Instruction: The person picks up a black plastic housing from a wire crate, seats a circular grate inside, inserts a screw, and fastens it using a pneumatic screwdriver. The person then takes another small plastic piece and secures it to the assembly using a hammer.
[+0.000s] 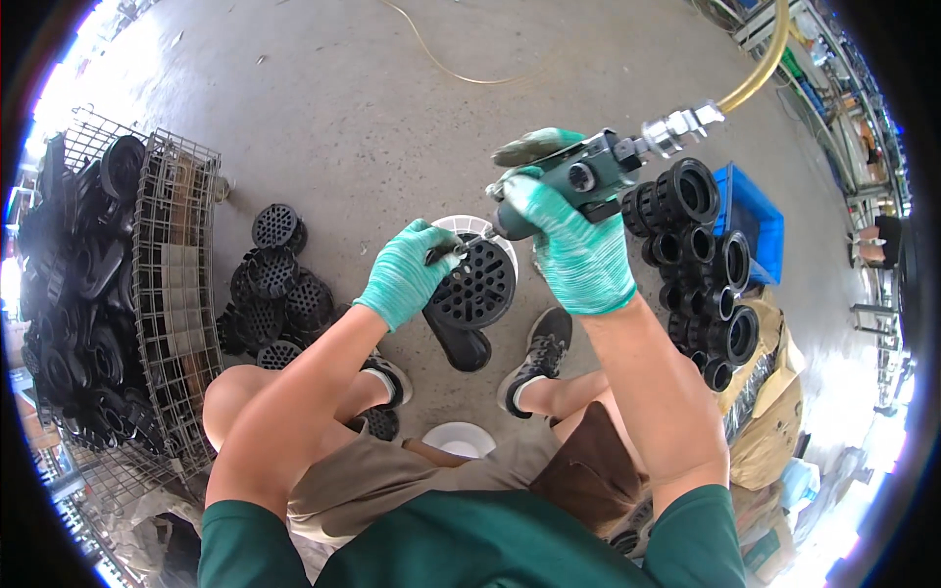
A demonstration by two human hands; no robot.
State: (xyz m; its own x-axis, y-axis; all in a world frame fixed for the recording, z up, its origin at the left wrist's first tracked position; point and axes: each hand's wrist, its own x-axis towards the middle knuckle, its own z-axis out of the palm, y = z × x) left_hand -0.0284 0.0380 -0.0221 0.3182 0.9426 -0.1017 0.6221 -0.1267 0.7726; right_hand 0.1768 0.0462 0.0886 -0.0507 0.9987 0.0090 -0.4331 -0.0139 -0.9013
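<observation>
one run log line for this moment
left green-gloved hand: at edge of round black perforated disc | right green-gloved hand: gripping dark green handheld tool | yellowish hose: attached

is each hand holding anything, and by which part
The right hand grips the air tool around its body. The left hand is at the edge of the perforated black disc; whether it pinches anything can't be told.

Cage (201,186) far left, parts (88,314) inside it, heaped grates (272,269) between cage and left shoe (395,380), another grate (477,286) in the middle, seemingly on a tub (463,224), grouped fittings (698,245) right, crate (767,223) just beyond
</observation>
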